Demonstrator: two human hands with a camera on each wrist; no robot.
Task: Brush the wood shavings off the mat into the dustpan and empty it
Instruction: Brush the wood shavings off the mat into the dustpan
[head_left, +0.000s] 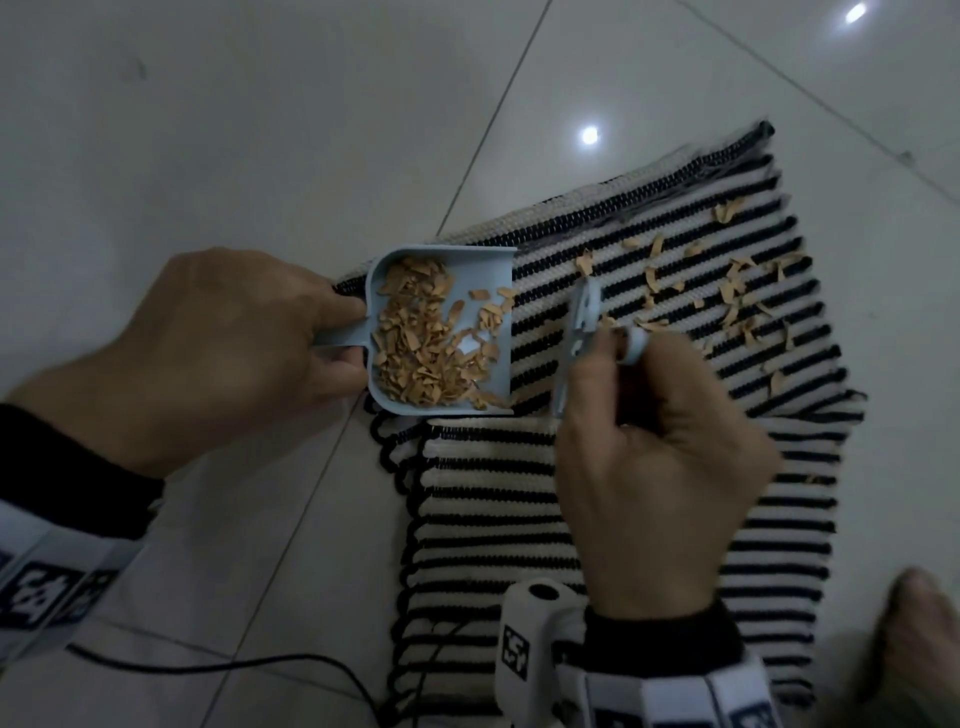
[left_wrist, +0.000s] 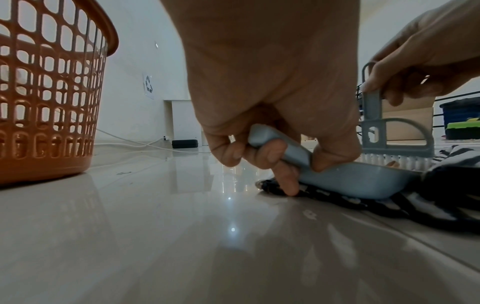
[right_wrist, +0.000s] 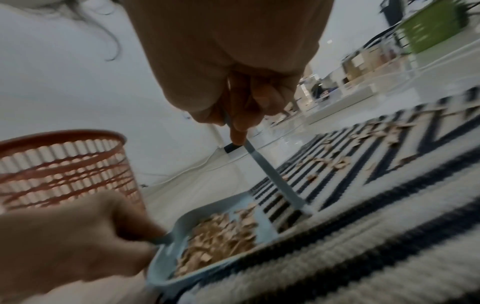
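Observation:
A pale blue dustpan sits at the left edge of the black-and-white striped mat, filled with tan wood shavings. My left hand grips its short handle. My right hand holds a blue brush by its handle, bristles down on the mat just right of the pan's open lip. More loose shavings lie scattered on the mat's far right part. In the right wrist view the brush stands between the pan and the scattered shavings.
An orange lattice basket stands on the tiled floor left of the dustpan. A black cable runs across the floor near me. A bare foot rests at the mat's lower right. Boxes and crates stand far off.

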